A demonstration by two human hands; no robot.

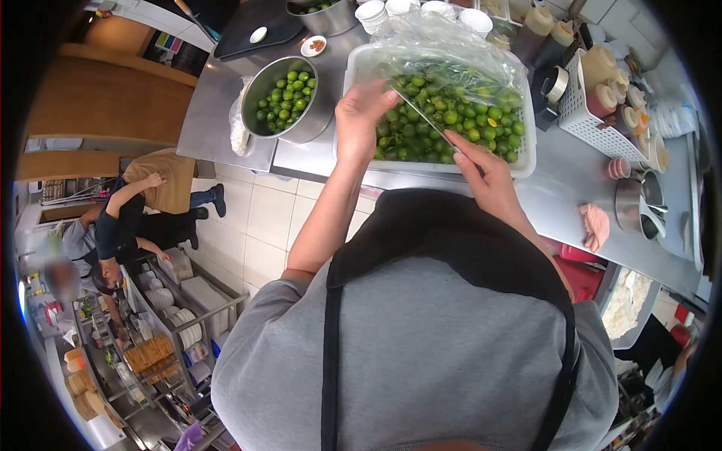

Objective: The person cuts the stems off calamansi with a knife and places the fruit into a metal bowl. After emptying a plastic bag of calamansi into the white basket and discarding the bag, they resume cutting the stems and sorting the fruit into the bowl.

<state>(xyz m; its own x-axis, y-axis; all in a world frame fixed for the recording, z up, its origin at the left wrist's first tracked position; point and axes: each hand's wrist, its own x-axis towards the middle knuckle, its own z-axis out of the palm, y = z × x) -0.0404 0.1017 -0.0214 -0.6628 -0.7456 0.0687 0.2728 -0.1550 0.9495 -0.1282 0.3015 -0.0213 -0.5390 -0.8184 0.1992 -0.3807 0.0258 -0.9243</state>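
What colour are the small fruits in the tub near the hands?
Green fruits, a few yellowish; the head view shows them.

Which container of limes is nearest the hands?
The white plastic tub: the left hand and right hand are over it; the steel bowl of limes sits apart, to its left.

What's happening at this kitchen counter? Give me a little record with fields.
Place: steel counter in a kitchen
Left hand: at the plastic bag over the white tub
Right hand: at the tub's near edge, by a thin straight strip, unclear what
Tub contents: small green fruits
Beside: metal bowl of the same fruits
Background: another person bending at shelves
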